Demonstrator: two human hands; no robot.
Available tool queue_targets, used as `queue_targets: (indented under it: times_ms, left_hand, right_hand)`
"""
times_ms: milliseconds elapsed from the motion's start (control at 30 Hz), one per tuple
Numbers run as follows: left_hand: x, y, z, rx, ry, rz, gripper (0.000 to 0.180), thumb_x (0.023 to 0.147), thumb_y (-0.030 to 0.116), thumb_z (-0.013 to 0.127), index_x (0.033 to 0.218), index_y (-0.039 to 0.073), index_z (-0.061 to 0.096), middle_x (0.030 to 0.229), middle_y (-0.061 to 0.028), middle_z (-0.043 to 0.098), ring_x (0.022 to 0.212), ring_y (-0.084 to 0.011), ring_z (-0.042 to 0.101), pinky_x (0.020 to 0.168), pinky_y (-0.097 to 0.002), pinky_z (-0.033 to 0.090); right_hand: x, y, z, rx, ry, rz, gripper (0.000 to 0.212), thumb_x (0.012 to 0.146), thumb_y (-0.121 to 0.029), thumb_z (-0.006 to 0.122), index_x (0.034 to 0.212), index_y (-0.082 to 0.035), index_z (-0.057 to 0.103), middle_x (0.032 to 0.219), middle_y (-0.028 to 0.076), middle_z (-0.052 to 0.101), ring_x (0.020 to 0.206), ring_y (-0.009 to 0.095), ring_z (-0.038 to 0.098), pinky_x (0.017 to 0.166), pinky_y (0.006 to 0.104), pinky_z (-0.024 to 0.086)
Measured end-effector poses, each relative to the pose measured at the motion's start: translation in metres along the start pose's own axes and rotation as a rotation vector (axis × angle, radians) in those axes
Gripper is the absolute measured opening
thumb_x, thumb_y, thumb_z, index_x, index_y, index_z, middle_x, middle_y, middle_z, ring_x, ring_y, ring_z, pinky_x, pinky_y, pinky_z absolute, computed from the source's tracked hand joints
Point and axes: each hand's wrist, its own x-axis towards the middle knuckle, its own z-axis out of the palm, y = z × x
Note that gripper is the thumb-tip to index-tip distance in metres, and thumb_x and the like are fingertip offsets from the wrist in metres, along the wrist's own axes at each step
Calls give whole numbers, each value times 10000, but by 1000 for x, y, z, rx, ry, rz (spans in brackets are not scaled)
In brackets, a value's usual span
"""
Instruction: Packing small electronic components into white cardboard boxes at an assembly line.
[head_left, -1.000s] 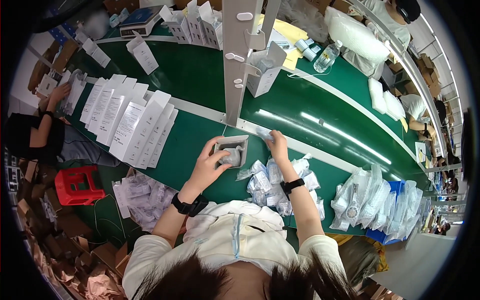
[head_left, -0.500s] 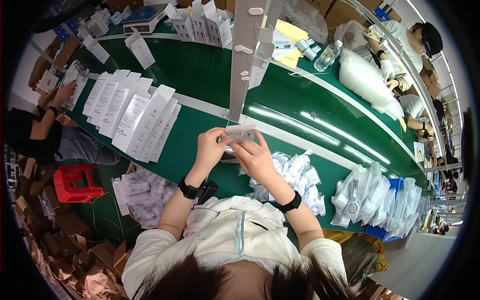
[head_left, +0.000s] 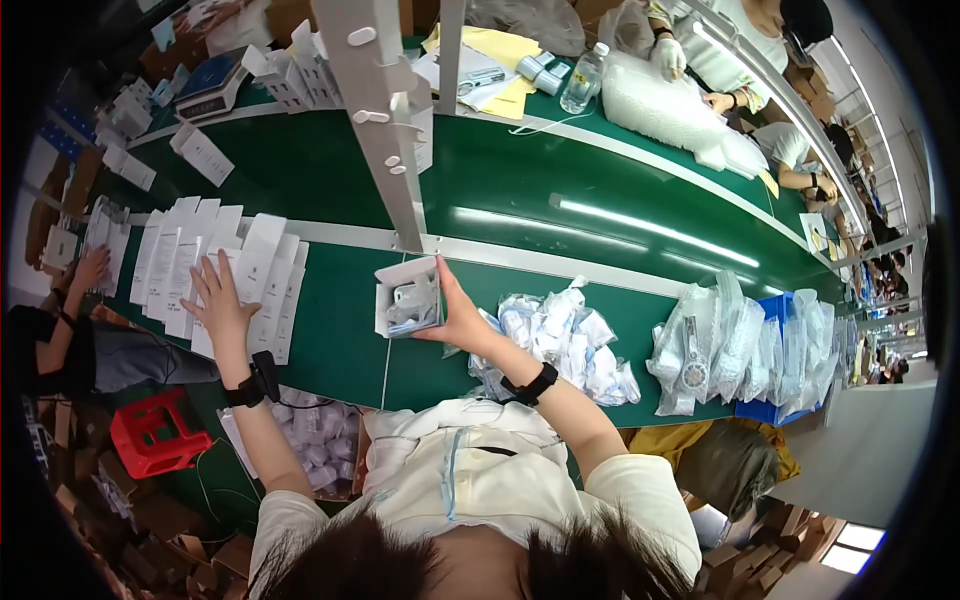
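Observation:
My right hand (head_left: 462,314) grips the right side of an open white carton (head_left: 383,306) on the green table in front of me, thumb and fingers apart around its wall. Inside the carton lies a clear plastic bag (head_left: 412,300) with whitish parts; their kind I cannot make out. Over to the left, my left hand (head_left: 223,305) is open, fingers spread against a row of upright white cartons (head_left: 257,262). It appears to touch them without grasping one.
Bagged white parts (head_left: 560,340) are heaped right of my right hand. Beyond them, bubble-wrapped packs (head_left: 745,355) stand by a blue bin (head_left: 777,308). A metal post (head_left: 375,120) rises behind the carton. At left, a co-worker's hand (head_left: 92,268) is near more cartons; a red stool (head_left: 158,432) stands below.
My hands were together over the table's middle, handling a small clear-and-white item. Now the left has moved left to the carton row, and the right holds the open carton. The view has shifted.

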Motion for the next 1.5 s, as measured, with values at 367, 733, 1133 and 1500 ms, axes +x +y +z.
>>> queue_targets:
  times_ms: [367,733,1133,1500]
  left_hand:
    - [-122,134,-32,-540,-281,413,1001,564,135,767,1375,143,181,1395,-191,173,1253,-369,229,921,-590,249]
    - [-99,179,19,-804,-464,471,919,606,197,759,1355,123,231,1322,-187,332,1192,-362,326,943,-433,322]
    - [-73,172,4,-1493,-757,397,846,609,103,739,1314,123,271,1255,-141,409,1193,-260,354,925,-359,379]
    - [-84,221,-5,-1248,-100,713,767,550,75,772,1159,89,304,1276,-131,341,1133,-350,376,962,-399,322]
  right_hand:
    - [63,80,-177,92,664,103,1186,552,-22,763,1384,-119,-77,1336,182,261,1190,289,364,932,383,385]
    - [-91,47,-273,-1524,599,875,602,604,-226,727,1146,-99,498,1052,117,490,1010,283,453,728,379,445]
    - [-213,56,-309,-1239,752,706,394,655,-85,619,999,18,456,947,186,482,911,372,490,783,403,414]
    - [-22,-84,-158,671,1124,27,469,767,-56,493,1213,-28,352,1127,140,486,1011,239,508,873,344,426]
